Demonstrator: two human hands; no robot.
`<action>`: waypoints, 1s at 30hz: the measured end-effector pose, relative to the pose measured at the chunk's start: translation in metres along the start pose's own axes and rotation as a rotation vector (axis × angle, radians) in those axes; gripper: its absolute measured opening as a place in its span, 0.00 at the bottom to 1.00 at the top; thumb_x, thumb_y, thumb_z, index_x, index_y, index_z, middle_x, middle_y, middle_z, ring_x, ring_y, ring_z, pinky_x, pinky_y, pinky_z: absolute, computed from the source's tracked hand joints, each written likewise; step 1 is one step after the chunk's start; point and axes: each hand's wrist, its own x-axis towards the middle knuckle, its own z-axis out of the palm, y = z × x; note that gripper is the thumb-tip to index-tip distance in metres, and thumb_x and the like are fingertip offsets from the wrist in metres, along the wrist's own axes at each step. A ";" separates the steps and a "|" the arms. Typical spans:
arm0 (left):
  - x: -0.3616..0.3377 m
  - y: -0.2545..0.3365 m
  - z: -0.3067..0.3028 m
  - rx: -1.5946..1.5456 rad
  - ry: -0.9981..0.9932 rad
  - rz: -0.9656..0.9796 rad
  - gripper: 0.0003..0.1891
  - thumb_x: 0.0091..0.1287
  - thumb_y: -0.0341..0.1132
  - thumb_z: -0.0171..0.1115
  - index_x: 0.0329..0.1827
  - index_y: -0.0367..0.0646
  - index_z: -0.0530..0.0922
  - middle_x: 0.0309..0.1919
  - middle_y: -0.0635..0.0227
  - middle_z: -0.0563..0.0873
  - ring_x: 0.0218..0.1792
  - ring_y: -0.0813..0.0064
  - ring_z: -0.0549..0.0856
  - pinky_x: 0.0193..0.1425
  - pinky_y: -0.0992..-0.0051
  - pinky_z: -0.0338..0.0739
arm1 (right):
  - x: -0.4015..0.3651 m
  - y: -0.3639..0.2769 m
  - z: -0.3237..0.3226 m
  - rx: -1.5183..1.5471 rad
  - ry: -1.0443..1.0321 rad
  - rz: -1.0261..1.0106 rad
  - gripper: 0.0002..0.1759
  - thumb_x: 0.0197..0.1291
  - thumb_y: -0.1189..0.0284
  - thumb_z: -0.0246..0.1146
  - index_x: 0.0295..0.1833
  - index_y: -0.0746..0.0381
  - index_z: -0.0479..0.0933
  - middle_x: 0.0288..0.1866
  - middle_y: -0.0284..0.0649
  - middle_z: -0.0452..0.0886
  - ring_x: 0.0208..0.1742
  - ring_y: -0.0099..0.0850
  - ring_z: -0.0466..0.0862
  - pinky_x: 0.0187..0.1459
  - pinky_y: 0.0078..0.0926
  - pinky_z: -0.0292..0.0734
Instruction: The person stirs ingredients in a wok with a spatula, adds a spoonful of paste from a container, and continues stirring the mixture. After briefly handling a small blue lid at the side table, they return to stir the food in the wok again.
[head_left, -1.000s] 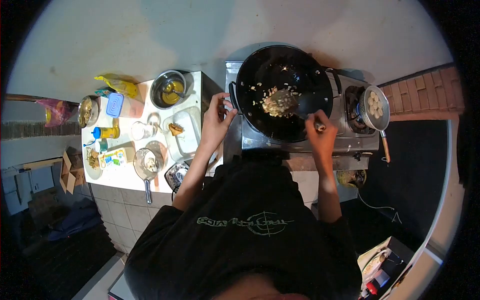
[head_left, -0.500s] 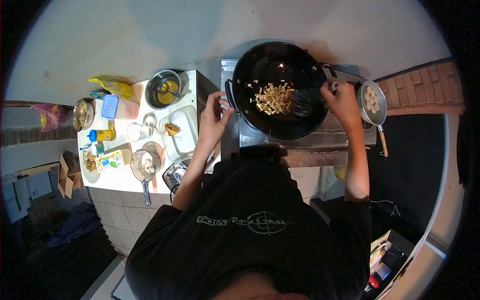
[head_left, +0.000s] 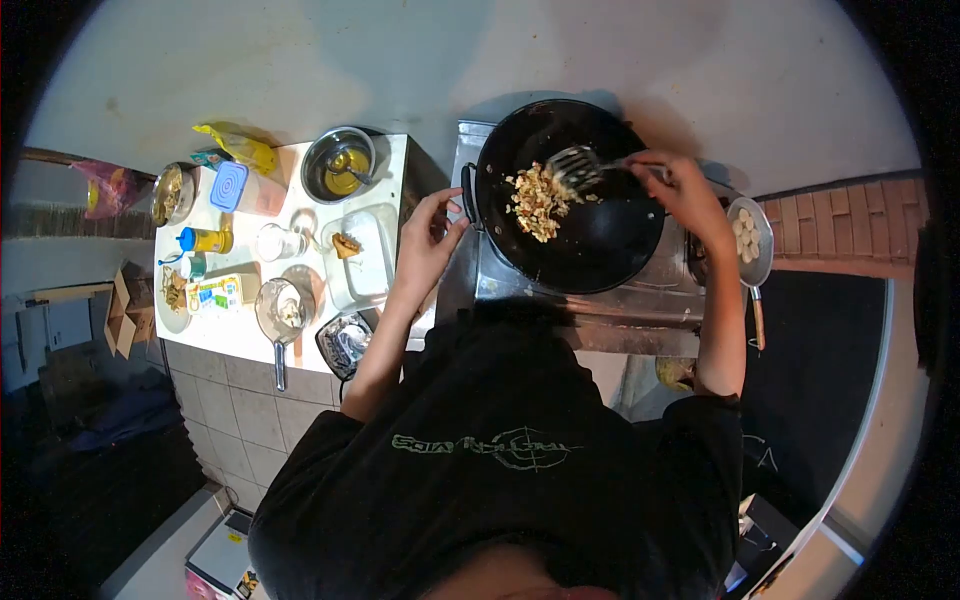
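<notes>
A black wok sits on the stove, with a heap of chopped, browned food pieces in its left part. My right hand is closed on the handle of a slotted spatula, whose slotted head is at the upper right edge of the heap. At the wok's left side, my left hand has its curled fingers and thumb at the wok handle, gripping it.
Right of the wok rests a strainer with pale round pieces. On the white table to the left are a steel bowl with yellow liquid and a spoon, a clear tray with a brown piece, a small saucepan and a blue-lidded container.
My right hand has swung the spatula up and left, from the right of the food to its upper edge. The heap has shifted slightly. My left hand stays at the wok handle.
</notes>
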 end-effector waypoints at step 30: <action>-0.018 0.016 0.028 0.010 0.243 -0.116 0.19 0.70 0.32 0.67 0.63 0.43 0.82 0.41 0.72 0.86 0.39 0.85 0.83 0.38 0.83 0.74 | 0.025 0.005 -0.037 0.351 -0.192 0.235 0.17 0.69 0.63 0.66 0.55 0.63 0.84 0.25 0.32 0.80 0.25 0.20 0.78 0.31 0.22 0.74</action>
